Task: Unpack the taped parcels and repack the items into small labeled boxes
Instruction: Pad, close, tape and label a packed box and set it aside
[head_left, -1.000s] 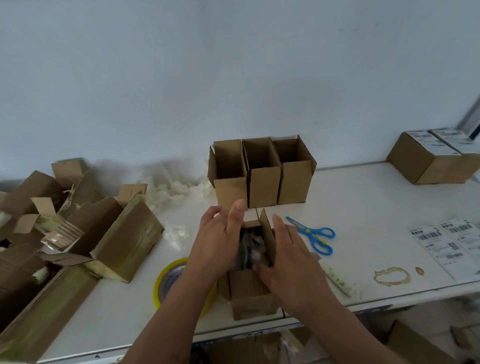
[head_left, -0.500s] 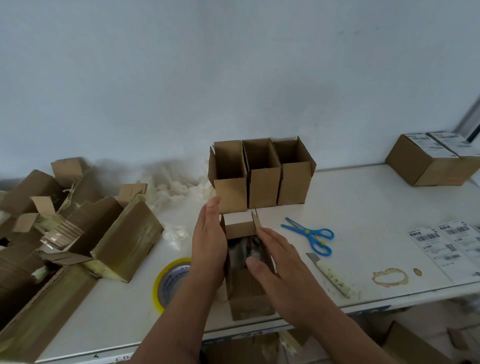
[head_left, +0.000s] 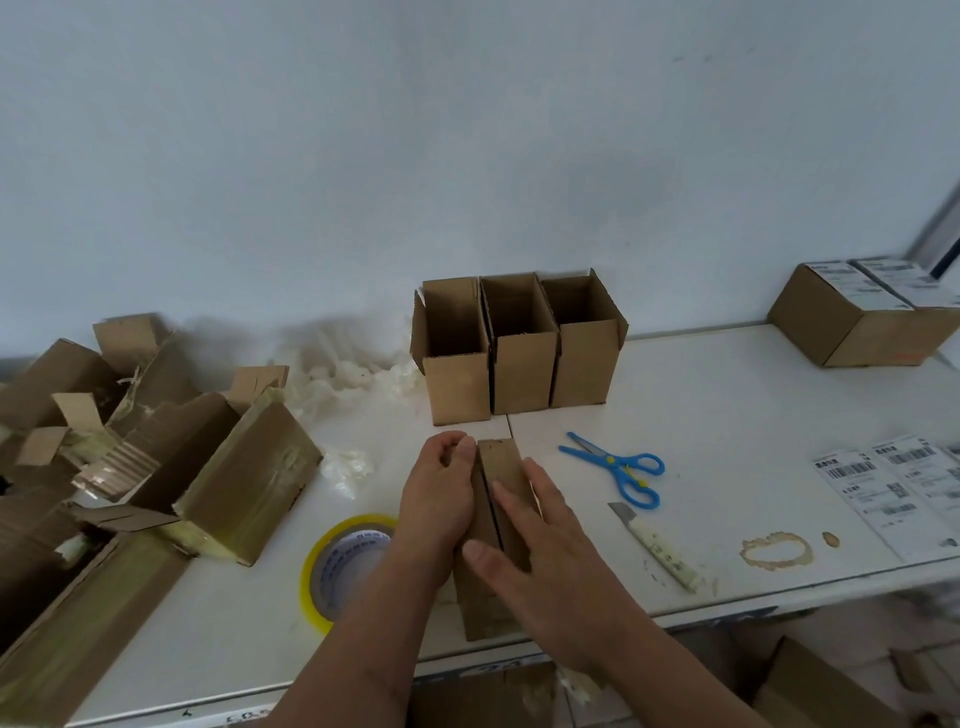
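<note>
**A:** What was hard to make out from your head camera?

**B:** The heap of torn parcels (head_left: 130, 457) ran off the left edge of the white table (head_left: 727, 415), so you could not see how far it went. The two labeled boxes (head_left: 862, 317) at the far right were cut by the frame, and their print was too small to read. The three open boxes (head_left: 519, 353) stood in a row by the wall; their insides were in shadow. Your left forearm hid part of the yellow tape roll (head_left: 337, 566).

**A:** And the small box?

**B:** The small box (head_left: 501, 499) stood at the table's near edge, between your hands. Its top flaps were down and met along a dark seam, so the contents were hidden. Your left hand (head_left: 441, 509) was against its left side, fingers curled at the far top corner. Your right hand (head_left: 535, 540) lay flat on the lid, fingers straight and pressing.

**A:** What differed from half a second before?

**B:** Then the flaps stood up and something shiny showed inside. The blue scissors (head_left: 618, 473) and utility knife (head_left: 654, 545) had not moved.
</note>
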